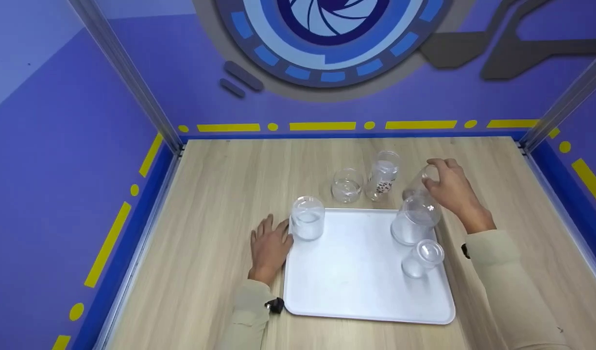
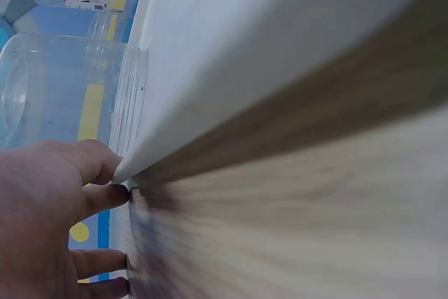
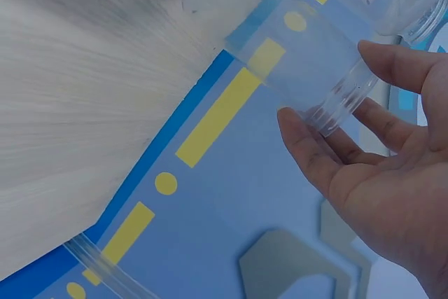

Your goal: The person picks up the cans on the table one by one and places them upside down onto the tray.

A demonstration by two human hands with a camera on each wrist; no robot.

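Note:
My right hand (image 1: pixel 451 187) grips a clear jar (image 3: pixel 290 61) by its threaded mouth, thumb on one side and fingers on the other. This jar leans just beyond the back right corner of a white tray (image 1: pixel 351 272); whether its base touches the table cannot be told. My left hand (image 1: pixel 270 247) lies at the tray's left edge, thumb and fingertips touching near the rim. Beside it, a wide clear jar (image 1: pixel 307 218) stands mouth down on the tray. A larger clear jar (image 1: pixel 414 221) and a small one (image 1: pixel 421 260) stand along the tray's right side.
Behind the tray on the wooden table (image 1: pixel 205 194) stand a short clear jar (image 1: pixel 347 187) and a taller jar with a floral label (image 1: pixel 384 172). Blue and purple panels (image 1: pixel 327 109) with yellow marks wall in the back and sides.

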